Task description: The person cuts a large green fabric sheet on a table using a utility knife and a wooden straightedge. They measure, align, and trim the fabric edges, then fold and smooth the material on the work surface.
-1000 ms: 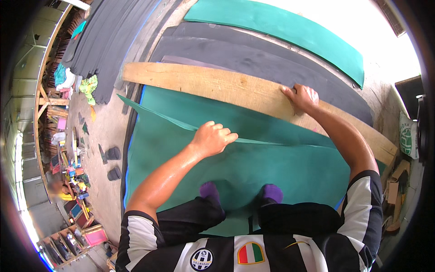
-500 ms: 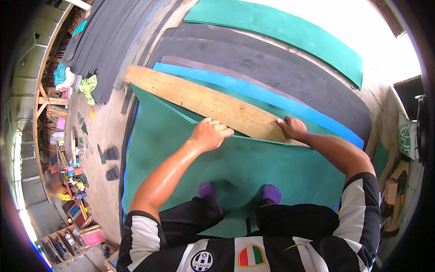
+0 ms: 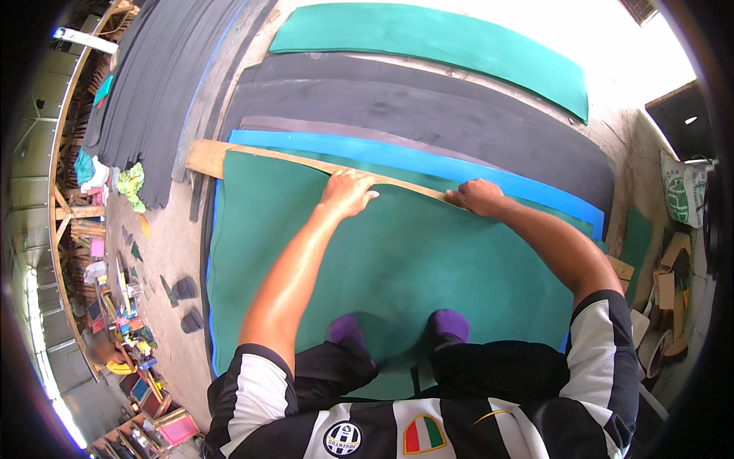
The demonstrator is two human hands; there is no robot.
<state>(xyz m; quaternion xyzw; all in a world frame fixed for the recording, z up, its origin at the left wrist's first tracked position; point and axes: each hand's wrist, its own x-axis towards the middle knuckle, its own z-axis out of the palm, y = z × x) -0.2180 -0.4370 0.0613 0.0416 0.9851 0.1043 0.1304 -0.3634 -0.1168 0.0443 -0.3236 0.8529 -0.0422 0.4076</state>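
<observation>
A large green foam-like sheet (image 3: 428,268) lies under my feet. Its far edge overlaps a long wooden board (image 3: 205,158), leaving the board's left end and a thin strip along the far side bare. My left hand (image 3: 348,193) is closed on the sheet's far edge over the board, thumb out to the right. To its right, my right hand (image 3: 478,197) grips the board near the sheet's edge with curled fingers; its fingertips are partly hidden. My feet in purple socks stand on the sheet.
Beyond the board lie a blue sheet (image 3: 413,174), dark grey sheets (image 3: 382,99) and another green sheet (image 3: 443,47). Stacked dark strips (image 3: 157,84) lie far left. Dark footwear (image 3: 185,288) sits on the left floor. A white sack (image 3: 683,187) and wood scraps are at right.
The green sheet's far edge has been drawn away from me and now covers most of the board. My left hand moved forward with it; my right hand stays on the board.
</observation>
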